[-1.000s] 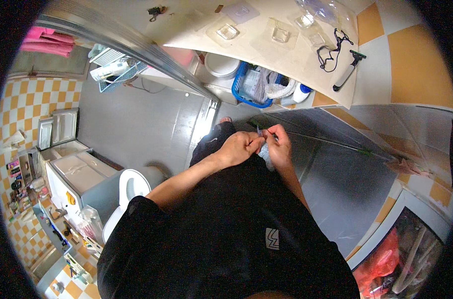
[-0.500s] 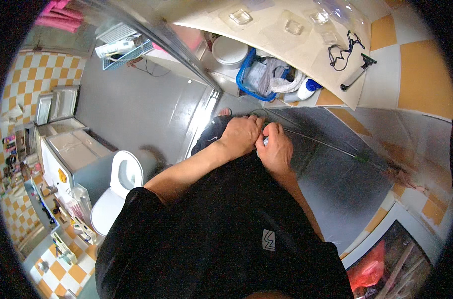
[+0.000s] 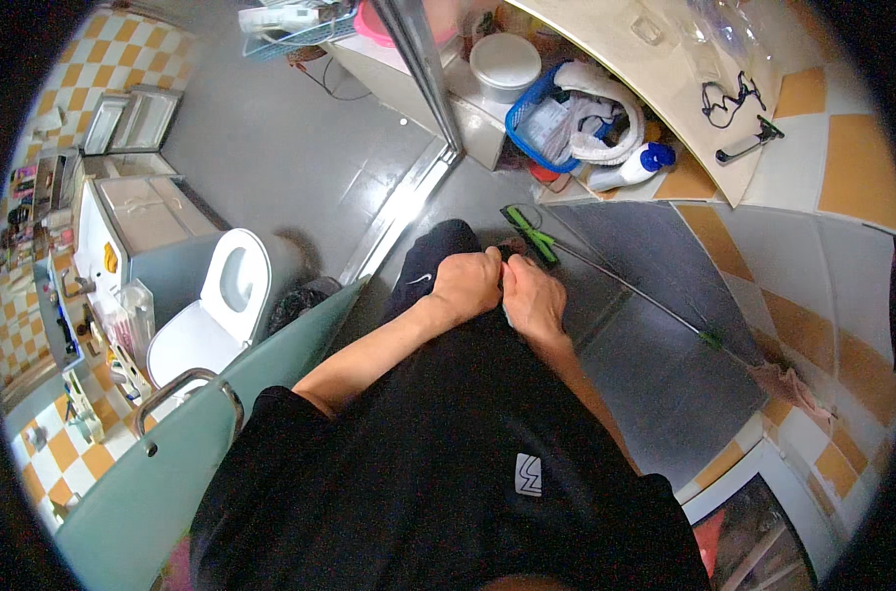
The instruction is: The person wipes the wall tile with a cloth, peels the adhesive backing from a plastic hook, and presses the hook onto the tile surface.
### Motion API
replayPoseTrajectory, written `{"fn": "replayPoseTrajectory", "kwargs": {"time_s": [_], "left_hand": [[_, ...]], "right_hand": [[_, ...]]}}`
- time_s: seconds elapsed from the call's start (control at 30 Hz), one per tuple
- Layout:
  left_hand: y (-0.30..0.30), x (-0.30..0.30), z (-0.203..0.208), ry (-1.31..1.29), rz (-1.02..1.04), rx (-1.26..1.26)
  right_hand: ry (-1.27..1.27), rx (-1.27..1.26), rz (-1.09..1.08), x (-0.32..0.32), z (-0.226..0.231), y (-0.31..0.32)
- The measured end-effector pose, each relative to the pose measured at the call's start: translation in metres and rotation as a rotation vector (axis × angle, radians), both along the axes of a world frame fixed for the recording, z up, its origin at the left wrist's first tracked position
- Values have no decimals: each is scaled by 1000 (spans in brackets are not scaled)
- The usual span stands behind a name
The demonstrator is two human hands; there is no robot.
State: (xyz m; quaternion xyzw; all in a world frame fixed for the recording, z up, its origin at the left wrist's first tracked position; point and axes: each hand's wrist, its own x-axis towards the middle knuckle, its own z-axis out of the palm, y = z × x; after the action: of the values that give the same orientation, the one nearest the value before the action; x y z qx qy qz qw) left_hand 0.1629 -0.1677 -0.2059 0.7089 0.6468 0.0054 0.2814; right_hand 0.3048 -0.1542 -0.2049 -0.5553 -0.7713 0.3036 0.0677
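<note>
In front of my black shirt, my left hand (image 3: 469, 287) and my right hand (image 3: 534, 295) meet at the knuckles, both with curled fingers. A pale sliver shows beneath the right hand; what either hand holds is hidden. My dark-trousered knee (image 3: 438, 258) is just ahead of the left hand. Beyond the right hand, a green tool head (image 3: 531, 236) lies on the grey floor. From near it a thin pole (image 3: 655, 310) slants right toward the tiled wall.
At left stand a frosted glass door (image 3: 197, 448) with a metal handle and a white toilet (image 3: 197, 345). Ahead are a metal door frame (image 3: 423, 79), a white bucket (image 3: 505, 64), a blue basket (image 3: 522, 128) and a blue-capped bottle (image 3: 633, 169). A pale countertop (image 3: 655, 84) overhangs them.
My view has shifted, bringing the frosted door in at left and the green tool head into sight. My hands have drawn slightly nearer my body and stay together, fingers still curled.
</note>
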Motion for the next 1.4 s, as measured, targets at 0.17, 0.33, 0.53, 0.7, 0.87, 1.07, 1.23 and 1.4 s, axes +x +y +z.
{"fn": "replayPoseTrajectory", "kwargs": {"time_s": [0.17, 0.33, 0.53, 0.7, 0.87, 1.07, 1.23, 1.4], "left_hand": [[-16, -4, -10, 18, 0, 78], [-51, -29, -14, -132, 159, -128], [-112, -89, -3, -1121, 643, -684], [-167, -99, -21, -1048, 559, -418], [-197, -101, -36, -1184, 684, -290], [-189, -92, -34, -1050, 626, -148], [-180, -78, -43, -883, 525, -60], [-179, -74, -33, -927, 498, -123]], "right_hand": [[-5, 135, -21, -8, -2, -10], [8, 149, 56, -27, -3, -38], [98, 188, 58, -49, 2, -86], [134, 144, 133, -74, 2, -114], [128, 149, 149, -91, 5, -131], [135, 89, 25, -89, -4, -132], [56, 241, -15, -74, -22, -134], [-24, 354, 1, -68, -13, -135]]}}
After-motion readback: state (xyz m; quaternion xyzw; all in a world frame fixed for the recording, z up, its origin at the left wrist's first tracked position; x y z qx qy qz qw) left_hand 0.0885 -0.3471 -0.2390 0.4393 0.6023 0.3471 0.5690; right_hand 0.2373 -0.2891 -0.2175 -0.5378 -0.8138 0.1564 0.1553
